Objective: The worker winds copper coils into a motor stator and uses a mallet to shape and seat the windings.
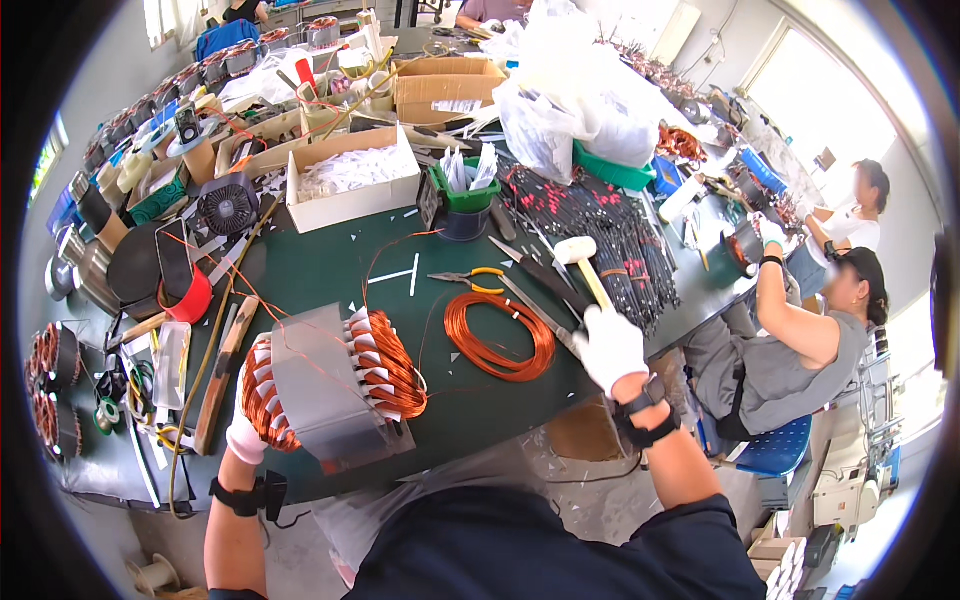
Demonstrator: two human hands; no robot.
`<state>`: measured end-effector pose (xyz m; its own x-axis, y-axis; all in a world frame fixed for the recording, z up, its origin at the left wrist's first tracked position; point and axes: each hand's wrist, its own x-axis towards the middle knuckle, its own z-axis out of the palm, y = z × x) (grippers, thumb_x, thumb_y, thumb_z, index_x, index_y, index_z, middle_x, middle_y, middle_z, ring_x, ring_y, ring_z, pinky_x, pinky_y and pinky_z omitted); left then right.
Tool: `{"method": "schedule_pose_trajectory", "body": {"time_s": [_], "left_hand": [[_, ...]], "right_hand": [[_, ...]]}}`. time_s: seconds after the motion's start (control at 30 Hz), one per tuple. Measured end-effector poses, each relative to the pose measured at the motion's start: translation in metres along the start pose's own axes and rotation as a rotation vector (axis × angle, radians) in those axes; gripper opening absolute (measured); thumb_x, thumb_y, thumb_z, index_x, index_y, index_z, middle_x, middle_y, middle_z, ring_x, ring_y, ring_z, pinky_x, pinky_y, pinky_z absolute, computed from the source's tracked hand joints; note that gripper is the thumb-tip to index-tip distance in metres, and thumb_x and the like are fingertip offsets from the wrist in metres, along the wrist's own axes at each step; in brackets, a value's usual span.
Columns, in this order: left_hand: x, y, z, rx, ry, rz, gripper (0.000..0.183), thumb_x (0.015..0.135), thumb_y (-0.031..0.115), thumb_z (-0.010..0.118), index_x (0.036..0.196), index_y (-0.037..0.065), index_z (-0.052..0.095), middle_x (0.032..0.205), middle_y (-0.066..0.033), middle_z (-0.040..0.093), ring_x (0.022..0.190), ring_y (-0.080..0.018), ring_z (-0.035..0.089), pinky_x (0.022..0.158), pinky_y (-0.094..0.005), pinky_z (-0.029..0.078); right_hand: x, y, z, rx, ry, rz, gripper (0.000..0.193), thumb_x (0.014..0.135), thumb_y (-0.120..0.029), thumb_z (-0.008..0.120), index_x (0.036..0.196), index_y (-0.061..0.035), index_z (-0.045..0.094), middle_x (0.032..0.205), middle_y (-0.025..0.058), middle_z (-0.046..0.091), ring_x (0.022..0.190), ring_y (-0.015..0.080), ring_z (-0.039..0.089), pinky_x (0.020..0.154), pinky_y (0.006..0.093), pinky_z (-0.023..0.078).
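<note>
A grey motor stator [318, 375] with copper windings bulging from both ends lies on its side on the green table. White paper slips stick out between its windings. My left hand [243, 435], in a white glove, is against the stator's left winding, and its fingers are mostly hidden there. My gloved right hand [612, 350] is closed round the handle of a mallet [576, 251] with a pale head, above the table's right part. Between the hands lies a coil of copper wire [500, 338]. Yellow-handled pliers [470, 279] and scissors [545, 275] rest beyond it.
Behind are a white box of paper slips [355, 170], a green container [465, 190] and a bundle of black rods [600, 240]. A small fan [230, 203] and a wooden stick [228, 372] lie left. Co-workers [800, 330] sit at right.
</note>
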<state>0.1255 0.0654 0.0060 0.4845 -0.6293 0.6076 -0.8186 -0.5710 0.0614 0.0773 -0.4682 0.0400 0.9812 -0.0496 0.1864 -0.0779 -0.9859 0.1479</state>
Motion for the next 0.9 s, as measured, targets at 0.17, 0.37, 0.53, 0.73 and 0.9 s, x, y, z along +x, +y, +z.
{"method": "schedule_pose_trajectory", "body": {"time_s": [0.17,0.37,0.53,0.73,0.9], "left_hand": [[0.001,-0.008,0.013,-0.902,-0.044,-0.527,0.022,0.104,0.014,0.053,0.123,0.004,0.060,0.114,-0.0082,0.068,0.104,-0.0191,0.068,0.092,-0.0336,0.058],[0.025,0.001,0.006,-1.585,-0.025,-0.848,0.017,0.100,0.005,0.058,0.117,0.007,0.058,0.101,0.0024,0.061,0.093,-0.0054,0.059,0.085,-0.0241,0.052],[0.019,0.003,0.008,-1.327,-0.005,-0.668,0.017,0.107,0.015,0.053,0.122,0.008,0.056,0.105,-0.0002,0.061,0.096,-0.0097,0.061,0.088,-0.0283,0.054],[0.026,-0.002,0.007,-1.023,0.057,-0.517,0.039,0.083,0.019,0.069,0.114,0.000,0.057,0.103,-0.0199,0.061,0.097,-0.0383,0.062,0.090,-0.0427,0.051],[0.020,0.000,0.016,-1.021,0.128,-0.576,0.034,0.081,0.016,0.066,0.109,-0.001,0.061,0.096,-0.0250,0.063,0.094,-0.0435,0.062,0.083,-0.0472,0.051]], "right_hand": [[-0.012,0.014,0.012,0.015,-0.114,0.041,0.029,0.095,-0.028,0.066,0.112,-0.0061,0.058,0.096,0.0183,0.064,0.091,0.0363,0.068,0.073,0.0476,0.058],[-0.007,0.049,0.001,0.486,-0.043,0.145,0.021,0.087,-0.016,0.060,0.104,-0.0042,0.063,0.096,0.0203,0.069,0.094,0.0417,0.066,0.086,0.0491,0.053],[0.008,0.032,-0.049,0.335,-0.179,-0.036,0.021,0.091,-0.023,0.069,0.091,-0.0018,0.070,0.085,0.0191,0.068,0.081,0.0367,0.066,0.075,0.0425,0.052],[-0.007,-0.045,-0.088,0.322,-0.037,-0.291,0.006,0.083,-0.005,0.066,0.082,0.0009,0.066,0.071,0.0168,0.063,0.061,0.0326,0.064,0.062,0.0382,0.052],[0.037,-0.078,-0.045,0.671,-0.118,-0.446,0.009,0.077,0.004,0.062,0.086,0.0010,0.060,0.072,0.0195,0.060,0.063,0.0384,0.064,0.058,0.0420,0.049]]}}
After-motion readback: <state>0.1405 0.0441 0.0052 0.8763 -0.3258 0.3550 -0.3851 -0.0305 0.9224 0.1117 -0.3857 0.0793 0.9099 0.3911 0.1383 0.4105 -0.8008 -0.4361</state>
